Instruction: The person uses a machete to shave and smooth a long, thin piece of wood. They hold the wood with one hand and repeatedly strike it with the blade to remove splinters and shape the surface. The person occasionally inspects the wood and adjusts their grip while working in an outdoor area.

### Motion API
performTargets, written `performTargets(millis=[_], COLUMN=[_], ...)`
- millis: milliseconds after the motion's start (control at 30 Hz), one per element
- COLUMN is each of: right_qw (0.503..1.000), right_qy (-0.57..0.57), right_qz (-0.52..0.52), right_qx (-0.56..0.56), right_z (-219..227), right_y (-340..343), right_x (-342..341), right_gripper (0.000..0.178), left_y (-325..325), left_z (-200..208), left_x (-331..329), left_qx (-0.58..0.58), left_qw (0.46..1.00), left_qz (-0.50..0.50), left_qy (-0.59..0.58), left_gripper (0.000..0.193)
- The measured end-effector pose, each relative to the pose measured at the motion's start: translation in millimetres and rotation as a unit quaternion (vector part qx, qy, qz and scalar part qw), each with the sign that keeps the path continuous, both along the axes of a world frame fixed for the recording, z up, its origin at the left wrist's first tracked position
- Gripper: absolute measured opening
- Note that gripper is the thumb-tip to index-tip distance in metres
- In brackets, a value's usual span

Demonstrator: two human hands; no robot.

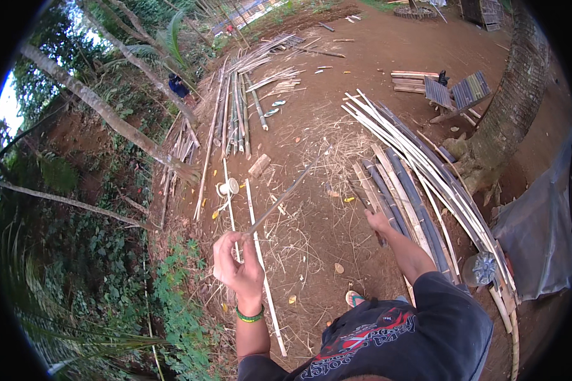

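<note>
My left hand [238, 263], with a green band at its wrist, is raised and closed on one end of a long thin bamboo strip [289, 192]. The strip slants away to the far right, over the bare earth. On the right, my right hand [379, 222] is wrapped round the handle of a long knife [360, 198]. Its dark blade points away to the far left, apart from the strip. Split bamboo lengths [408, 202] lie just beyond and beside the right hand.
Pale bamboo strips [397, 141] lie in a long bundle at right, near a palm trunk [511, 95]. Green bamboo poles [235, 124] lie ahead, with sandals [272, 112] beside them. A white spool [227, 187] stands left of centre. At left, a vegetated slope borders the dirt.
</note>
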State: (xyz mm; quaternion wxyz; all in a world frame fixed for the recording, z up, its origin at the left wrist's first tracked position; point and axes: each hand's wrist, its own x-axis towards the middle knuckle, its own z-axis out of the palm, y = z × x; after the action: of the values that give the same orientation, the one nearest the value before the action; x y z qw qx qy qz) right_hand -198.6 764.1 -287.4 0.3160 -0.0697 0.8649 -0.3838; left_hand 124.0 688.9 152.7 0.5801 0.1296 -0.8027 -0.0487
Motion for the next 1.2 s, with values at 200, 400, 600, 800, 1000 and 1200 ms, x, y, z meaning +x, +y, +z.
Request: performTargets(millis=[200,400,600,800,1000,1200], right_qw=[0.983,0.989,0.984,0.958,0.965,0.986], right_qy=[-0.143,-0.077,-0.118,-0.163,-0.110,0.101], right_qz=[-0.026,0.126,0.023,-0.139,-0.192,-0.114], right_qx=[-0.109,0.009,0.131,0.189,0.137,-0.069], right_z=[23,53,7,-19,42,97], right_y=[37,112,213,292,265,138], right_x=[102,142,166,182,136,102], right_gripper=[0.073,0.078,0.074,0.080,0.078,0.051], left_y=[-36,-43,-87,-114,-110,-97], left_z=[-8,2,5,11,14,13], left_x=[3,12,15,17,14,-11], left_qx=[0.035,0.049,0.027,-0.012,0.011,0.077], left_qw=[0.999,0.990,0.991,0.993,0.988,0.978], left_qz=[0.011,0.101,0.073,0.078,0.093,0.090], left_qy=[0.034,0.085,0.106,0.083,0.119,0.172], left_gripper=[0.012,0.021,0.024,0.025,0.020,0.015])
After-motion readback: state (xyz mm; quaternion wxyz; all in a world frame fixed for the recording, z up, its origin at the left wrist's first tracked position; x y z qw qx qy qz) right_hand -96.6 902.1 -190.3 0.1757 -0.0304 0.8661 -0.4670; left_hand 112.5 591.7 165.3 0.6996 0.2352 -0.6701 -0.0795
